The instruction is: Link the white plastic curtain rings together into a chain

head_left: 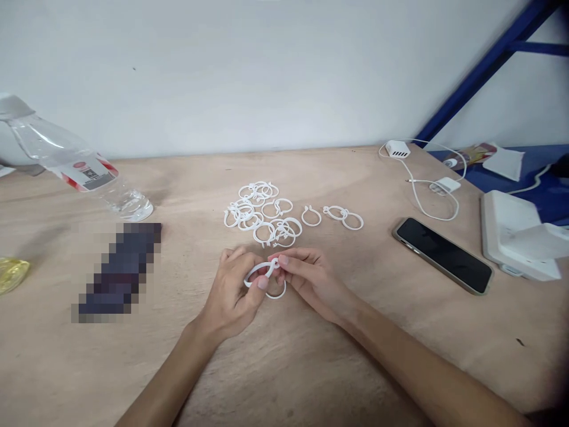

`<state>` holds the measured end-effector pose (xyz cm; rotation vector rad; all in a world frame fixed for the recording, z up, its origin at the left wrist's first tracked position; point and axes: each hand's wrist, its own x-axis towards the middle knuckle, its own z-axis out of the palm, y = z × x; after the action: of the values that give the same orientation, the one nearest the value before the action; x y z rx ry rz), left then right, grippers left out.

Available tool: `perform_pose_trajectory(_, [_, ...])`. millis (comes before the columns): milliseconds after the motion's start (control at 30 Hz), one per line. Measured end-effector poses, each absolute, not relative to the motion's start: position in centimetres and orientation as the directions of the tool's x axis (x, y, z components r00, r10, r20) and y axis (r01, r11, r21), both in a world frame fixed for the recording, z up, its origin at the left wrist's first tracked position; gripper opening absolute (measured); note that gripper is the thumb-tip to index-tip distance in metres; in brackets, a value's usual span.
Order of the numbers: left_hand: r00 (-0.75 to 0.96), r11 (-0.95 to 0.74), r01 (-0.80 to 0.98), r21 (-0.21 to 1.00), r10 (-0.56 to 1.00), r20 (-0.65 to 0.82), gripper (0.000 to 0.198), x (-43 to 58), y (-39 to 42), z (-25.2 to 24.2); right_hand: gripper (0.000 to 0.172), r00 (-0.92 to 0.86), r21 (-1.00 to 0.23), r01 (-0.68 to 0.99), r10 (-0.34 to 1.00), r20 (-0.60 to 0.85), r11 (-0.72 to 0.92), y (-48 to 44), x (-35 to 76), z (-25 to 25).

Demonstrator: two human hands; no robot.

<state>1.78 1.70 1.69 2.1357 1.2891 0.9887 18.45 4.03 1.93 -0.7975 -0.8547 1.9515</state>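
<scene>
My left hand (237, 290) is closed around one side of a white plastic ring (254, 271). With thumb and fingers pinched, my right hand (313, 279) grips the small clasp end of the same ring. Just below, a second white ring (276, 296) shows partly between my hands; whether it is joined to the first I cannot tell. Beyond my fingers lies a loose heap of several white rings (264, 231) with small clip ends. To its right are a single ring (311, 216) and a linked-looking pair of rings (352, 221).
At left, a clear bottle (66, 151) leans over a pixelated dark object (122, 273). On the right lie a phone (444, 255), a white stand-like device (511, 231), a charger block (397, 149) and a white cable (415, 193). A wall (267, 89) rises behind the wooden table (288, 367).
</scene>
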Motion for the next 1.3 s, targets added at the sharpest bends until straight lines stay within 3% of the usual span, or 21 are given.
perform_pose_trajectory(200, [0.237, -0.387, 0.507, 0.770, 0.922, 0.306, 0.062, 2.1, 1.7, 1.6, 0.026, -0.426, -0.805, -0.449, 0.885, -0.188, -0.387, 4.0, 18.3, 2.0])
perform_pose_trajectory(667, [0.275, -0.472, 0.554, 0.686, 0.881, 0.384, 0.062, 2.2, 1.8, 1.6, 0.023, -0.371, -0.946, -0.248, 0.923, -0.104, -0.207, 3.9, 18.5, 1.8])
perform_pose_trajectory(733, [0.257, -0.478, 0.562, 0.675, 0.877, 0.407, 0.060, 1.9, 2.0, 1.6, 0.023, -0.328, -0.980, -0.155, 0.942, -0.068, -0.125, 4.3, 18.9, 2.0])
perform_pose_trajectory(800, [0.225, -0.467, 0.575, 0.671, 0.879, 0.420, 0.059, 1.5, 2.1, 1.5, 0.019, -0.231, -0.998, 0.057, 0.973, 0.010, 0.023, 4.6, 19.4, 2.1])
perform_pose_trajectory(900, [0.178, -0.436, 0.594, 0.676, 0.891, 0.418, 0.058, 0.8, 2.5, 1.4, 0.010, -0.184, -0.863, 0.448, 0.969, 0.167, 0.234, 4.6, 19.7, 1.8])
perform_pose_trajectory(967, [0.163, -0.422, 0.606, 0.674, 0.895, 0.414, 0.057, 0.5, 2.7, 1.3, 0.007, -0.243, -0.740, 0.593, 0.947, 0.212, 0.318, 4.2, 19.5, 1.3])
perform_pose_trajectory(1033, [0.165, -0.423, 0.616, 0.665, 0.894, 0.416, 0.055, 0.3, 2.8, 1.1, 0.007, -0.326, -0.689, 0.611, 0.917, 0.229, 0.390, 3.6, 19.1, 1.0])
perform_pose_trajectory(1133, [0.204, -0.443, 0.631, 0.637, 0.887, 0.415, 0.043, 0.2, 2.9, 0.9, 0.010, -0.434, -0.743, 0.474, 0.860, 0.269, 0.472, 3.1, 18.6, 0.9])
perform_pose_trajectory(1200, [0.253, -0.461, 0.651, 0.603, 0.881, 0.400, 0.032, 0.2, 2.8, 0.9, 0.013, -0.406, -0.757, 0.431, 0.855, 0.323, 0.491, 3.3, 18.7, 1.0])
perform_pose_trajectory(1300, [0.334, -0.488, 0.691, 0.533, 0.870, 0.363, 0.020, 0.5, 2.6, 1.1, 0.017, -0.290, -0.640, 0.574, 0.858, 0.424, 0.511, 4.3, 19.5, 0.8])
